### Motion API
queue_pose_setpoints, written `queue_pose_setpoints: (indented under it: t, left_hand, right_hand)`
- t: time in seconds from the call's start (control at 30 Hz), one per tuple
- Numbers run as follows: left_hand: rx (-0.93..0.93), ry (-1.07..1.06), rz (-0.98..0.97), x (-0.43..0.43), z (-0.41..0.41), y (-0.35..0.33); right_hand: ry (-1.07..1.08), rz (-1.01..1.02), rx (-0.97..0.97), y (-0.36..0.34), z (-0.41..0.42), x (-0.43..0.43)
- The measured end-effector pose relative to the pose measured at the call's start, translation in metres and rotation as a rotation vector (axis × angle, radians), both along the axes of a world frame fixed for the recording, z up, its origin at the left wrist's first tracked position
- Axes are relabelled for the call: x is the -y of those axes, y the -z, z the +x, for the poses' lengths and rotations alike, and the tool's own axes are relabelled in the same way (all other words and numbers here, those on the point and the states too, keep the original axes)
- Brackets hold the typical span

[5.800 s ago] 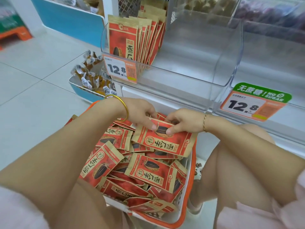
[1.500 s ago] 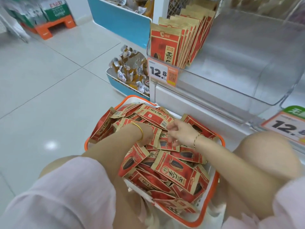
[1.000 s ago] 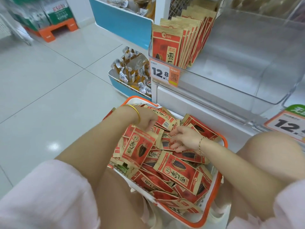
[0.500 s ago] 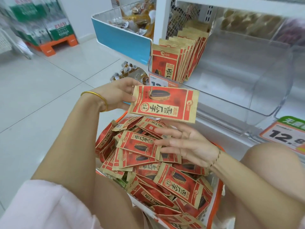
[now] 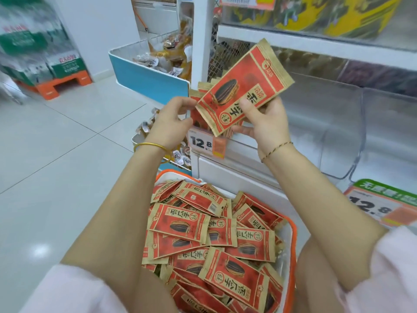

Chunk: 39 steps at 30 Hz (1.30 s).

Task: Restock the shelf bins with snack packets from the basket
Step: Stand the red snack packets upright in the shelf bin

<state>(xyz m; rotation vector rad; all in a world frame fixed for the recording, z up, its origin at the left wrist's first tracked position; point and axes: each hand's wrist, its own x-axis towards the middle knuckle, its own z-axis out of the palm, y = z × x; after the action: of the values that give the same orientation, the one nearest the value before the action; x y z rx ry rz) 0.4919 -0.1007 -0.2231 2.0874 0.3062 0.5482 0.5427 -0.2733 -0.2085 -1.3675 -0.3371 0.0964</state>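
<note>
A: Entry: we log one flat rectangular packet (image 5: 243,89), matt kraft-brown paper printed red with a dark striped seed. It is tilted and raised in front of the shelf, above the basket and apart from it.

B: Hands?

A: We see the right hand (image 5: 266,125) curled round the packet's lower edge, thumb flat on the printed face and fingers behind. The left hand (image 5: 168,125) has its fingertips drawn together at the lower left corner, pinching it as far as we can tell.

B: Source and destination?

A: The white plastic basket (image 5: 293,245) with an orange rim sits low between the knees. It is heaped with loose crinkled packets (image 5: 180,222) of the same kind, lying at all angles. Behind the raised one we note the clear plastic shelf bin (image 5: 322,123), glossy with rounded corners. A few upright packets (image 5: 199,90) stand at its left end, mostly hidden. A white-and-orange price label (image 5: 206,143) reading 12.8 sits on the bin's front lip.
</note>
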Motion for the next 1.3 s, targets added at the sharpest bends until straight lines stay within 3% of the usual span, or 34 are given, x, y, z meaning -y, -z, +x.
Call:
queue_pose_setpoints:
  t: [0.1, 0.47, 0.97, 1.07, 1.17, 1.3]
  left_hand:
    - [0.039, -0.013, 0.032, 0.002, 0.01, 0.006]
    - [0.1, -0.059, -0.027, -0.01, 0.047, 0.004]
    - [0.226, -0.139, -0.086, -0.013, 0.074, 0.007]
    - [0.23, -0.167, -0.138, -0.013, 0.075, 0.006]
    - [0.185, -0.219, -0.05, -0.013, 0.076, 0.006]
    - [0.163, -0.288, -0.019, -0.012, 0.073, 0.005]
  right_hand:
    - [0.007, -0.077, 0.102, -0.001, 0.011, -0.002]
    - [0.045, -0.693, 0.404, 0.007, 0.026, -0.027]
    - [0.007, -0.957, 0.404, 0.003, 0.033, -0.032]
    - [-0.043, -0.925, 0.36, 0.006, 0.036, -0.027]
    - [-0.038, -0.918, 0.331, 0.011, 0.035, -0.028]
    - [-0.007, -1.057, 0.428, 0.01, 0.032, -0.042]
